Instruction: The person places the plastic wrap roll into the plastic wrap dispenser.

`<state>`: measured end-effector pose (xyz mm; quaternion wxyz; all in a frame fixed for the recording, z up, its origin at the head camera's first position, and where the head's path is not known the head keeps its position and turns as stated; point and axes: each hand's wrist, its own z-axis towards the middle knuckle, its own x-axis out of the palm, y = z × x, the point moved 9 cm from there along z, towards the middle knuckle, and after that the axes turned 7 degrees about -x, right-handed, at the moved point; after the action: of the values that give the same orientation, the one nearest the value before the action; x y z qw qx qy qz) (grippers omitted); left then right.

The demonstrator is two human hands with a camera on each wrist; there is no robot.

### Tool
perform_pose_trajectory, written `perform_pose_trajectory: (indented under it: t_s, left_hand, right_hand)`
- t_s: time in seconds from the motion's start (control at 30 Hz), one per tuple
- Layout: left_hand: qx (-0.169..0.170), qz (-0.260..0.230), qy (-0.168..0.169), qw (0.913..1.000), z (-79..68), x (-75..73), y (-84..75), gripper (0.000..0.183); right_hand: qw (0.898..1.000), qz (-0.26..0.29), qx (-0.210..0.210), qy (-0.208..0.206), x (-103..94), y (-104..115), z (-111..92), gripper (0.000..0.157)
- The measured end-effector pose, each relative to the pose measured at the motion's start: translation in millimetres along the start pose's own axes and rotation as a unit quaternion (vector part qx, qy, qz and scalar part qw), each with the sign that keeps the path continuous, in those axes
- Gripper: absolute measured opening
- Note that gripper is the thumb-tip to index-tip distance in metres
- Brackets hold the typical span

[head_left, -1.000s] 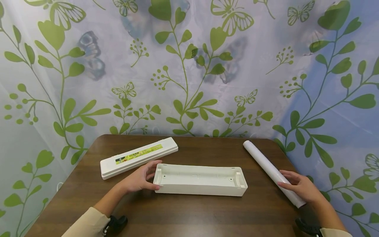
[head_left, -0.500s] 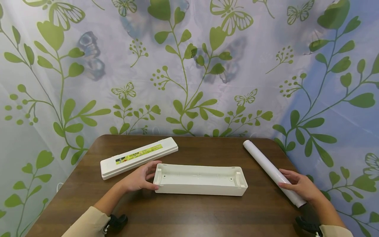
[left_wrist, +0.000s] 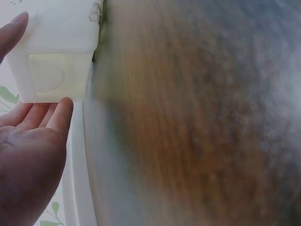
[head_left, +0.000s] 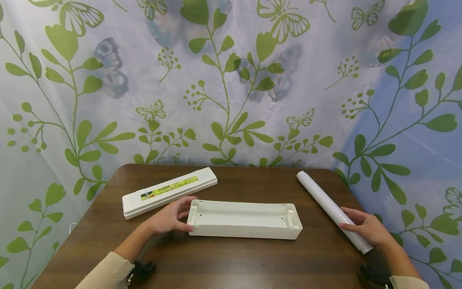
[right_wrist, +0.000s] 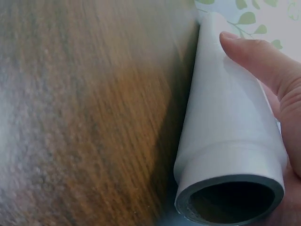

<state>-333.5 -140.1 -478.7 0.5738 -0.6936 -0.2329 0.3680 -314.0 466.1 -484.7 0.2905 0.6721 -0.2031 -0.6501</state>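
An open, long white plastic box (head_left: 245,231), apparently a cling film dispenser, sits on the table. My left hand (head_left: 169,218) holds its left end, thumb on the near side and fingers at the far side. The left wrist view shows the box's end wall (left_wrist: 70,75) between thumb and fingers. At the right, a white roll of film (head_left: 321,198) lies slanted along the table. My right hand (head_left: 369,229) grips its near part, thumb over the top; the right wrist view shows the roll's hollow core (right_wrist: 230,200). Behind my left hand lies a white lid (head_left: 180,192) with a yellow-green label.
The brown wooden table (head_left: 252,265) has rounded far corners and ends at a patterned curtain (head_left: 231,100) with leaves and butterflies. Table surface shows between the box and the roll. Black straps with devices (head_left: 142,273) are on both wrists.
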Motion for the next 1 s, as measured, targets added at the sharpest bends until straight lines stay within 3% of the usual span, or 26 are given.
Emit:
perform_pose_trajectory:
  t_s: [0.47,1.0]
  left_hand:
    - [0.008,0.005,0.002,1.0,0.1,-1.1,-0.3,0.091]
    - [0.01,0.003,0.003,0.9999,1.3,-1.2,1.4,0.094]
  right_hand:
    - [0.999,-0.017,-0.003,-0.044,-4.1,7.3,-1.7,0.075]
    - [0.998,-0.03,-0.015,-0.055,3.2,13.9,-1.1,0.073]
